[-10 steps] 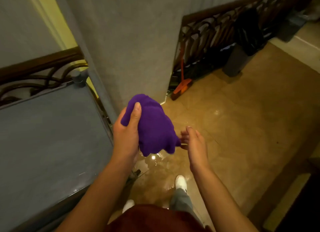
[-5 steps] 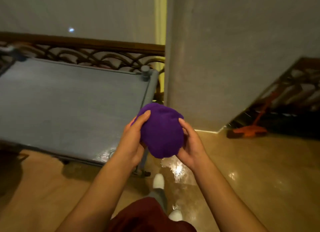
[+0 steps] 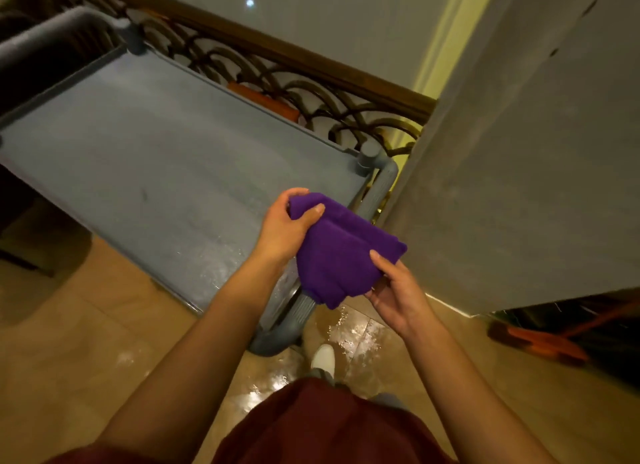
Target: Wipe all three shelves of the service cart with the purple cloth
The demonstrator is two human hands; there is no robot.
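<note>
Left hand [image 3: 284, 226] and right hand [image 3: 398, 287] are both gripping the folded purple cloth [image 3: 337, 252] above the service cart's top shelf [image 3: 138, 158] right end.

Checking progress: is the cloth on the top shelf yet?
No, both hands hold the cloth off the cart's corner.

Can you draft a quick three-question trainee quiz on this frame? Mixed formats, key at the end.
1. True or false: the purple cloth lies flat on the cart's top shelf.
2. Which hand grips the cloth's far end: left hand or right hand?
3. Multiple choice: the floor by the white shoe looks A) carpeted B) wet and glossy C) covered in paper.

Key: 1. False, both hands hold it above the cart's near corner. 2. Left hand. 3. B.
</note>
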